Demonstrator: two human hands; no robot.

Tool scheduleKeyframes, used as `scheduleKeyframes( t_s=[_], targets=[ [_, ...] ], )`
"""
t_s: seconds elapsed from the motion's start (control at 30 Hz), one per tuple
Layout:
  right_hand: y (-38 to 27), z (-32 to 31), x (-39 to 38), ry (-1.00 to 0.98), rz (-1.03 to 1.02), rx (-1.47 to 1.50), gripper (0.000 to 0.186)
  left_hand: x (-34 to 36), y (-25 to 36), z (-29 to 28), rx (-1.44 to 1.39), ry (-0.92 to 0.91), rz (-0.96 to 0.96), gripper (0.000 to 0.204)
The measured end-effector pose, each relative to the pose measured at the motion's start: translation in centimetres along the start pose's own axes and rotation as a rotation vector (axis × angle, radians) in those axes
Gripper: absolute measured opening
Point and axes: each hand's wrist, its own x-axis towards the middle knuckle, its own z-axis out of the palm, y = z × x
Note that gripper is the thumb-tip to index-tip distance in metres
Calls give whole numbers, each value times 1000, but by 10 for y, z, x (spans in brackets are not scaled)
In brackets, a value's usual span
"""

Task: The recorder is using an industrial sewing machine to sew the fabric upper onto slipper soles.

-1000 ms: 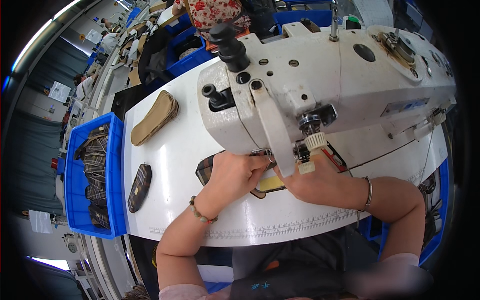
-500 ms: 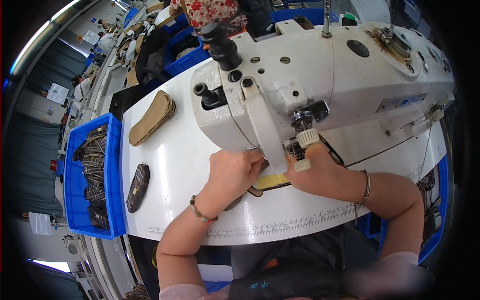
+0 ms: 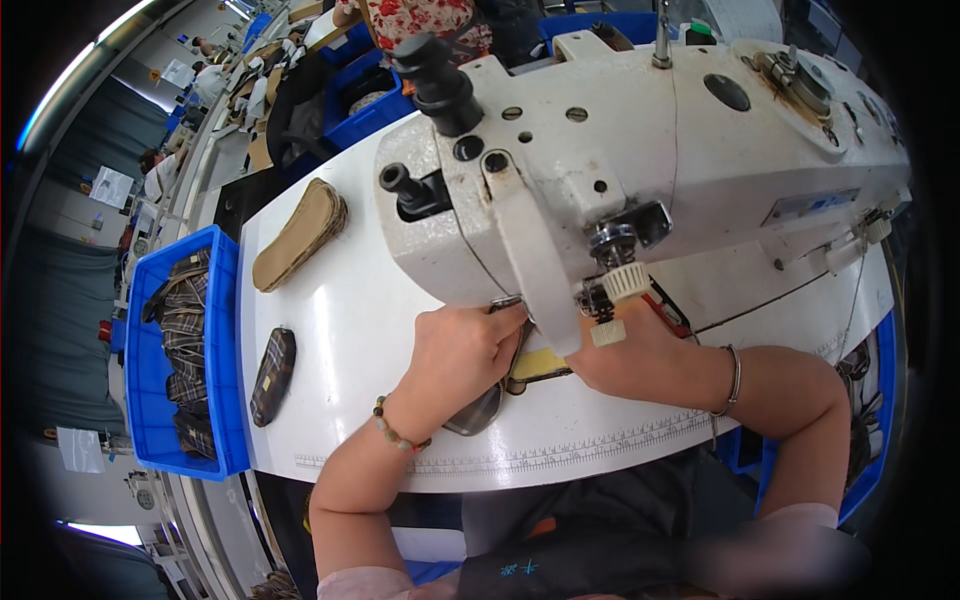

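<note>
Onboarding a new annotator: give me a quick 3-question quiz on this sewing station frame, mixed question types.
1. True or false: the blue bin at the table's left edge holds plaid pieces.
2. Multiple choice: the left hand rests on
A) the tan stack of soles
B) the workpiece under the sewing machine head
C) the blue bin
3. Fill in: the single dark plaid piece lies on the white table between the blue bin and the ____ hand.

Key:
1. True
2. B
3. left; the right hand, on the other side of the needle area, also presses on the workpiece.
</note>
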Motion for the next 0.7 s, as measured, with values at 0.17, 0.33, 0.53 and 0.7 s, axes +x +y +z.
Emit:
scheduleKeyframes(
  t_s=[0.17, 0.33, 0.53, 0.7],
  targets=[
    [2, -4, 3, 1, -32, 95, 35, -4, 0, 4, -72, 58, -2, 14],
    [5, -8, 2, -32, -52, 64, 25, -1, 17, 0, -27, -71, -31, 24],
    [4, -1, -1, -31, -36, 120, 10, -2, 23, 2, -79, -31, -77, 25],
    [12, 19, -1, 50, -48, 187, 7, 0, 24, 0, -64, -57, -119, 24]
  ],
)
